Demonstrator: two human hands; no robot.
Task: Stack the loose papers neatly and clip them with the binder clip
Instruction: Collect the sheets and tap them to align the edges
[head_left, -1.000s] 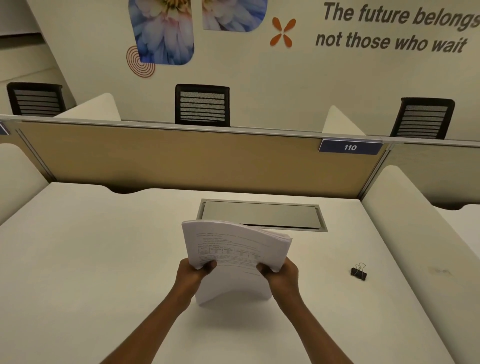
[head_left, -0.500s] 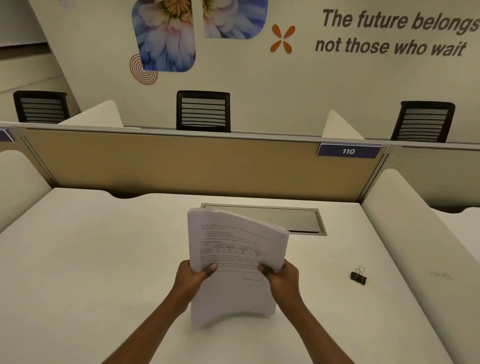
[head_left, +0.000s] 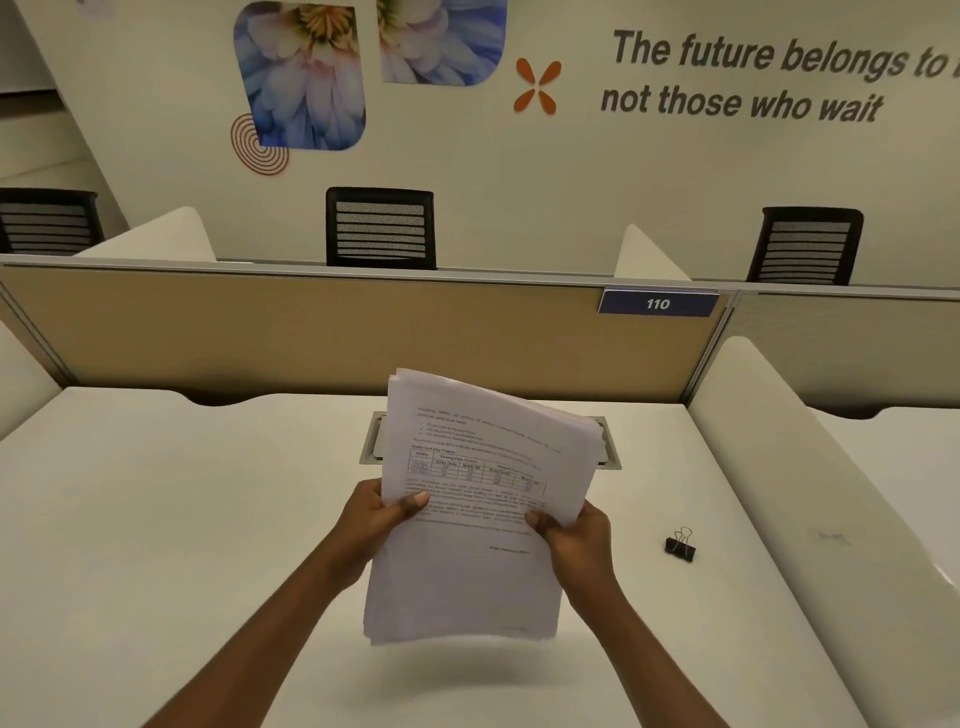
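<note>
Since a second ago the sheaf has come up off the desk and flattened out. Left hand (head_left: 371, 525) and right hand (head_left: 576, 540) each pinch a side edge of the thick stack of white printed papers (head_left: 467, 582), thumbs on the front sheet, fingers hidden behind. Stack is held nearly upright above the white desk (head_left: 156, 519), top corner leaning right, top edges fanned and uneven.

Step in hand looks like squaring the sheets — not aligned yet. Next move likely calls for tapping the bottom edge on the desk, then freeing the right hand for the small black binder clip with wire handles (head_left: 679, 545), lying untouched on the desk to the right.

Readable: blue partition tag (head_left: 657, 304) says "110"; wall lettering (head_left: 753, 78) reads "The future belongs to… not those who wait". Page print is too small to read.
</note>
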